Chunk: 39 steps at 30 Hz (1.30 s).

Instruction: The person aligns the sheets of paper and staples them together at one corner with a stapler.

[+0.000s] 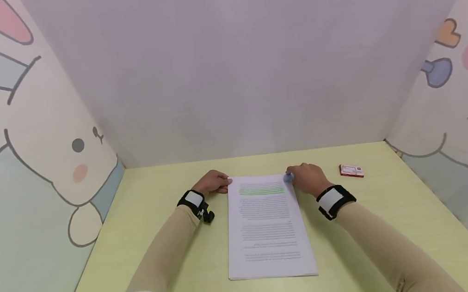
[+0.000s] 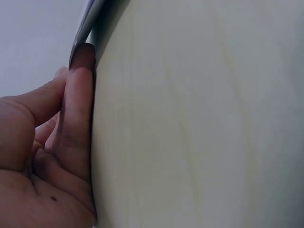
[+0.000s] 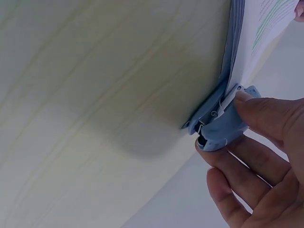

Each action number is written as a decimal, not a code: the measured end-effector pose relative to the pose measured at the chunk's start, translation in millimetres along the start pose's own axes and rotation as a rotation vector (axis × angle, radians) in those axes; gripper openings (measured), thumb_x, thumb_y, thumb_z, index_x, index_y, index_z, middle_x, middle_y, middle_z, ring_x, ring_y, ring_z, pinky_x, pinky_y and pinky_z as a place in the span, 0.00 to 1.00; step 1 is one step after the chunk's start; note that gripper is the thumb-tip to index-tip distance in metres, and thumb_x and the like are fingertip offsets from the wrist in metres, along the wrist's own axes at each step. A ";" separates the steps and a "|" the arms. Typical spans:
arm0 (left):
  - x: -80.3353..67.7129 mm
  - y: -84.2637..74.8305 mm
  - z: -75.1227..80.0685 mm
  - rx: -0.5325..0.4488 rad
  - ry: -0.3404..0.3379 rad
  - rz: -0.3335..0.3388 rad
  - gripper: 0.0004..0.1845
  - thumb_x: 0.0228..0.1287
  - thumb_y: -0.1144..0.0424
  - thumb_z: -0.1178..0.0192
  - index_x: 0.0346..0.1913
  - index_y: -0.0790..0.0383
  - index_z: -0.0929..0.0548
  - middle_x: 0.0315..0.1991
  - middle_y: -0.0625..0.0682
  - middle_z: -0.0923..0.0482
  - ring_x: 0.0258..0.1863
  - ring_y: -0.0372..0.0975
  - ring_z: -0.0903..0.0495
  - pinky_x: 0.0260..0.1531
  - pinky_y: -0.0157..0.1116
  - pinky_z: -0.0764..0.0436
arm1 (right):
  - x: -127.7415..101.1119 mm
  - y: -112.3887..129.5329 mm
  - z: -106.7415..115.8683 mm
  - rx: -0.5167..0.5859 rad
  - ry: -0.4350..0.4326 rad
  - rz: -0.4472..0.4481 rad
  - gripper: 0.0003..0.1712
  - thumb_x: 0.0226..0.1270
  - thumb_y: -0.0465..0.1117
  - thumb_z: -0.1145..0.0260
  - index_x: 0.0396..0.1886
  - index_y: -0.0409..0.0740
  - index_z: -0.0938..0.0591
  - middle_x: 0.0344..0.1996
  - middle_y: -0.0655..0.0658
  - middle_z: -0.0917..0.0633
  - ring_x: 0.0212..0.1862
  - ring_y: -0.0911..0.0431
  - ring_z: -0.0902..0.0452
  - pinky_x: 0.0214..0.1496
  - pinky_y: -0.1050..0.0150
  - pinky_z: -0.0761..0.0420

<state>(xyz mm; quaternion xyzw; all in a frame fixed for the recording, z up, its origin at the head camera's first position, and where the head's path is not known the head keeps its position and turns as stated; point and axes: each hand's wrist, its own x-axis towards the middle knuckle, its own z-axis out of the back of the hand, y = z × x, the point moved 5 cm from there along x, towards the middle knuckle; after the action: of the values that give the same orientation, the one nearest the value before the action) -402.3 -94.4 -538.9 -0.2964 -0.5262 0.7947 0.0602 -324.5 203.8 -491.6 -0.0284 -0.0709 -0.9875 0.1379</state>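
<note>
Blue clip [image 3: 219, 124]: right hand [image 1: 309, 178] pinches it on paper stack [image 1: 267, 226] far corner; seat squarely. Left hand [image 1: 213, 182] flat, steadying edge.

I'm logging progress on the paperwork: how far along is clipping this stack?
Done: the paper stack lies squared on the table. In hand: the right hand pinches a blue clip at its top right corner; the left hand steadies the top left. Left: letting go.

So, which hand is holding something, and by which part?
The right hand pinches the blue clip at the paper stack's top right corner. The left hand only touches the stack's top left edge.
</note>
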 end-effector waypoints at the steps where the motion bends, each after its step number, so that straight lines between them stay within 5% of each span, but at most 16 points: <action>1: -0.6 0.3 -1.2 0.003 0.000 -0.002 0.17 0.74 0.69 0.40 0.60 0.76 0.22 0.38 0.58 0.16 0.27 0.34 0.16 0.31 0.29 0.16 | -2.0 -1.5 -0.5 0.013 -0.008 0.001 0.13 0.65 0.36 0.29 0.49 0.42 0.13 0.38 0.39 0.11 0.33 0.46 0.15 0.28 0.51 0.19; 7: -0.1 -2.1 -7.6 0.014 0.009 -0.019 0.16 0.74 0.68 0.40 0.59 0.75 0.21 0.38 0.57 0.16 0.28 0.34 0.16 0.30 0.28 0.17 | -13.9 -12.7 -0.6 0.078 -0.063 0.006 0.14 0.65 0.38 0.26 0.50 0.42 0.13 0.36 0.40 0.12 0.30 0.49 0.18 0.29 0.52 0.20; 39: -1.4 3.0 -4.0 0.026 -0.021 -0.027 0.19 0.74 0.68 0.40 0.62 0.75 0.23 0.40 0.58 0.16 0.31 0.35 0.16 0.33 0.29 0.16 | -16.4 -20.9 7.6 0.045 -0.063 0.055 0.15 0.65 0.39 0.26 0.51 0.40 0.14 0.36 0.41 0.11 0.35 0.49 0.15 0.35 0.51 0.17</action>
<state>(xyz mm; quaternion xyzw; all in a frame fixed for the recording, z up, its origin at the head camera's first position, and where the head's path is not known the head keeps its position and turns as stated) -398.4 -93.1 -542.0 -0.2802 -0.5205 0.8036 0.0695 -314.2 229.3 -488.1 -0.0583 -0.0966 -0.9801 0.1633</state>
